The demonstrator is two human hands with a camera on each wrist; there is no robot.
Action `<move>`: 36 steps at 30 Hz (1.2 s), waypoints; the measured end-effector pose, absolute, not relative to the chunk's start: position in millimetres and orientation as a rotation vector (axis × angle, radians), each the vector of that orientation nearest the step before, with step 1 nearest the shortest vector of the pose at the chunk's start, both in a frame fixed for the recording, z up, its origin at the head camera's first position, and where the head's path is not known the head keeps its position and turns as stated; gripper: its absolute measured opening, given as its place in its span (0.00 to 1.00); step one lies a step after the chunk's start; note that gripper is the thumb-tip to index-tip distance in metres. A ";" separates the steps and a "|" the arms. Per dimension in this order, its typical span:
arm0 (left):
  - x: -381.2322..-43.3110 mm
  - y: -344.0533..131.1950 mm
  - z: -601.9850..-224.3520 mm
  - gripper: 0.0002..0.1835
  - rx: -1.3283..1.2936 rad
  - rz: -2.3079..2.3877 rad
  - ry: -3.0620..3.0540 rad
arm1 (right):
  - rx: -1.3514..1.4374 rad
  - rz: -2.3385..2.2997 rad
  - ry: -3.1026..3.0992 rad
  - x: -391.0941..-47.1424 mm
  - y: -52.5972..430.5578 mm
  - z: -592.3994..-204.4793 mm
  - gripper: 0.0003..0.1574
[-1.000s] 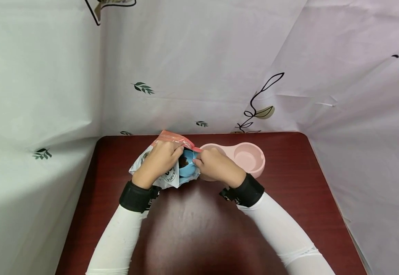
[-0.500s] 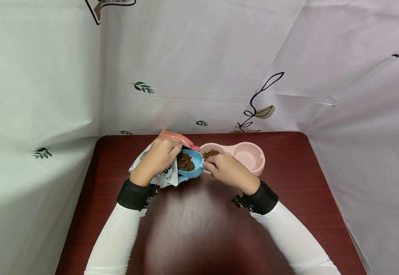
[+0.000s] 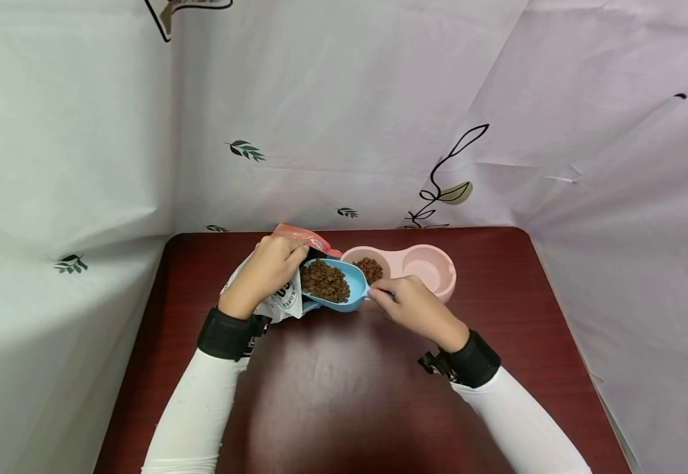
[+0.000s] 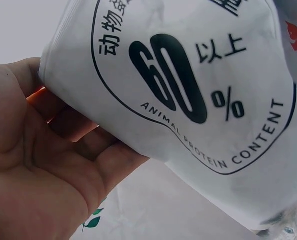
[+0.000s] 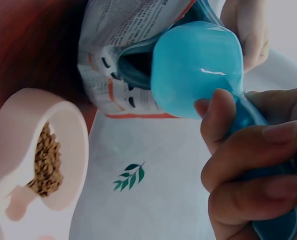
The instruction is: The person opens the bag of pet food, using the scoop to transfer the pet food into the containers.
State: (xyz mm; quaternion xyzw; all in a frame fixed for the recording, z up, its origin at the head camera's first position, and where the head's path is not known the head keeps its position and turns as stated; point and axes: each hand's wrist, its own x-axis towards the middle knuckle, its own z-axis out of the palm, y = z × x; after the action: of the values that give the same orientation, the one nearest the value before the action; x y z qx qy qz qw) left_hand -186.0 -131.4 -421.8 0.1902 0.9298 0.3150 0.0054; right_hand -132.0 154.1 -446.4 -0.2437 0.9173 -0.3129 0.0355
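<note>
A light blue scoop (image 3: 355,282) heaped with brown kibble (image 3: 324,282) is at the mouth of a white pet food bag (image 3: 287,304) with a red top. My right hand (image 3: 419,309) grips its handle; curled fingers show round it in the right wrist view. My left hand (image 3: 265,271) holds the bag's upper edge, its fingers behind the printed panel in the left wrist view. Close by stands a pink double bowl (image 3: 398,262), with kibble (image 3: 370,268) in its left compartment. How much the bag holds is hidden.
The dark red table (image 3: 344,388) carries all these things. Pale cloth (image 3: 344,118) with leaf prints hangs behind it and at both sides.
My right hand has drawn the scoop rightwards out of the bag, bringing its kibble into sight. Kibble in the left bowl is now uncovered. My left hand keeps its hold, shifting slightly left.
</note>
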 end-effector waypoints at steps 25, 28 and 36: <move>-186.1 -132.7 -425.5 0.25 0.597 1.001 2.940 | -0.728 -1.093 2.866 -117.5 224.4 -450.9 0.08; -186.0 -133.5 -425.0 0.22 0.596 0.994 2.956 | -0.696 -1.117 2.876 -118.0 236.0 -456.1 0.09; -187.7 -135.5 -424.5 0.23 0.592 0.982 2.954 | -0.548 -1.084 2.895 -119.5 270.2 -467.2 0.08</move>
State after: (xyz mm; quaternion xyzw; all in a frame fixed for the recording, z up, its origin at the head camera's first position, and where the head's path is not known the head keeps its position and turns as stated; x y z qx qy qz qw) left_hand -187.7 -135.5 -424.5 0.1868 0.9322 0.3098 -0.0134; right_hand -119.5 270.2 -467.2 -0.1747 0.9221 -0.3453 0.0009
